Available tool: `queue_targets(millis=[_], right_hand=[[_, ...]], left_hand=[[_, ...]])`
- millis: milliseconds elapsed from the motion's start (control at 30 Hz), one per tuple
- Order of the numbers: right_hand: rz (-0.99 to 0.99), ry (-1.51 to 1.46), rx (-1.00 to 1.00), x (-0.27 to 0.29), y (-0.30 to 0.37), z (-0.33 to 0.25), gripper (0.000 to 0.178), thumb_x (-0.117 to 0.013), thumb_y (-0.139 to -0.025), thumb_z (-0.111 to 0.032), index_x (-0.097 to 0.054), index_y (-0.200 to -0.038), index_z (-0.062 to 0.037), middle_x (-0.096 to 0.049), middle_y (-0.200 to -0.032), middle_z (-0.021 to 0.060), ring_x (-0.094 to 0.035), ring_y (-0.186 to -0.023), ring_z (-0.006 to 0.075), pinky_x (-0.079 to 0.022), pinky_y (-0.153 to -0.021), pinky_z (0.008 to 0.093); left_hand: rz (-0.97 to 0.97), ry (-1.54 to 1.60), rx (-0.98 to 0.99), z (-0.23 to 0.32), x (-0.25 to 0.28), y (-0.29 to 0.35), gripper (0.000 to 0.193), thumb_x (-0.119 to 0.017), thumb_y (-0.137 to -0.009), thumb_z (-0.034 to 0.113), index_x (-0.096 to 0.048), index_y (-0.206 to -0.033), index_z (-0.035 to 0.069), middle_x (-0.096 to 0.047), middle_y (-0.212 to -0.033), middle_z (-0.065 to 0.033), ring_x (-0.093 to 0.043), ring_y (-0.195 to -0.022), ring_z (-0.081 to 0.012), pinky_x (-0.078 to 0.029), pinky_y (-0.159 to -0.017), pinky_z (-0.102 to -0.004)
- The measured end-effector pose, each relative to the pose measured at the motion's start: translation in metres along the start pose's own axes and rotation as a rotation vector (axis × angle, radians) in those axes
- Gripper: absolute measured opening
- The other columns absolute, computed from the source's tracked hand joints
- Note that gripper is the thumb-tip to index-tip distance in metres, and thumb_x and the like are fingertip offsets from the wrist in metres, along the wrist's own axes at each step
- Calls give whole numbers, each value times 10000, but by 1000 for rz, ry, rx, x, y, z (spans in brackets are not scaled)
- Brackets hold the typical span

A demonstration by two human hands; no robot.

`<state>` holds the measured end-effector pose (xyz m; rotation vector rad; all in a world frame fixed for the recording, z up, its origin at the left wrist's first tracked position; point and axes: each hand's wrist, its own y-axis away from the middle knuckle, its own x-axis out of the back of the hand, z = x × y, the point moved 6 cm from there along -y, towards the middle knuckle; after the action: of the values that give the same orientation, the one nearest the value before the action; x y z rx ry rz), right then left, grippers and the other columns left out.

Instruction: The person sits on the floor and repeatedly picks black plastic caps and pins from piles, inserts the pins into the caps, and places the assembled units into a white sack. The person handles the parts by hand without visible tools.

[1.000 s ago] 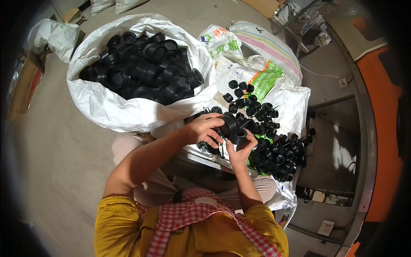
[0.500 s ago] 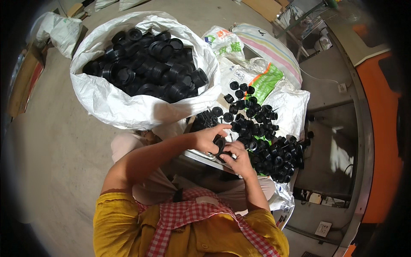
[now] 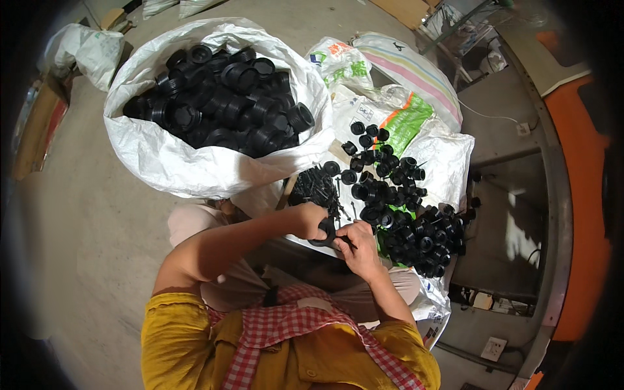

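My left hand (image 3: 308, 220) is closed on a round black plastic threaded cap (image 3: 325, 233) above the near edge of the work surface. Close beside it, my right hand (image 3: 361, 252) pinches a small dark piece (image 3: 347, 241) against the cap's right side; its exact shape is partly covered by the fingers. Just beyond my left hand lies a heap of thin black plastic pins (image 3: 315, 186). Many small black caps (image 3: 426, 244) are piled to the right of my right hand, and more are scattered farther off on white sacking.
A large open white sack (image 3: 214, 172) full of black threaded fittings (image 3: 244, 78) stands at the far left. Behind the caps lie a green-and-white printed sack (image 3: 411, 123) and a striped sack (image 3: 416, 71). On the right runs a metal frame (image 3: 552, 260) beside an orange panel (image 3: 582, 208).
My left hand has drawn slightly down and left with the cap, its fingers now more curled. My right hand has tilted and stays close to the cap.
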<state>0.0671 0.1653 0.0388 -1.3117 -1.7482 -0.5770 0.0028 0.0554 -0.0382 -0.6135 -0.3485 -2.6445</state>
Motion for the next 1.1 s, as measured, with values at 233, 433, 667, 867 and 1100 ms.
queue_targets(millis=[233,433,667,867,1100], right_hand=[[-184,-879,-566,-50,26,46,422,-397,-998,-366,-575,-875,-4,-629,-857,99,-568,-809,236,-423,-795,327],[-719,-2200,-54,-25,61,-11,464,-421,-956,-446,-598,-828,-36,-607,-703,79,-568,-753,262,-391,-797,396],[300,-1731,-386,-8,50,61,296,-636,-867,-340,-503,-761,-97,-536,-750,47,-510,-775,216,-393,-807,375],[765,-982,-151,-5,-16,35,148,-506,-945,-176,-506,-881,-42,-574,-979,99,-539,-926,188,-422,-891,333],[636,-293,-416,-38,-33,85,103,-527,-803,55,-589,-866,1,-613,-832,85,-566,-800,177,-453,-737,285]], left_hand=[[485,-523,-607,52,20,20,91,-602,-711,181,-555,-729,105,-549,-725,-36,-587,-702,-204,-473,-595,-336],[696,-701,-855,78,39,39,143,-605,-695,121,-606,-828,67,-643,-1018,-83,-639,-917,-219,-526,-783,-306],[365,832,-223,20,25,-4,351,-585,-894,131,-550,-1232,41,-620,-1076,-39,-564,-1023,-123,-457,-890,-298],[52,1460,-137,31,5,-16,565,-569,-927,180,-322,-1412,30,-411,-1356,-82,-468,-1198,-168,-384,-992,-306],[552,-250,-317,79,68,18,377,-723,-697,110,-623,-1056,57,-548,-1057,-148,-561,-999,-301,-449,-878,-370]])
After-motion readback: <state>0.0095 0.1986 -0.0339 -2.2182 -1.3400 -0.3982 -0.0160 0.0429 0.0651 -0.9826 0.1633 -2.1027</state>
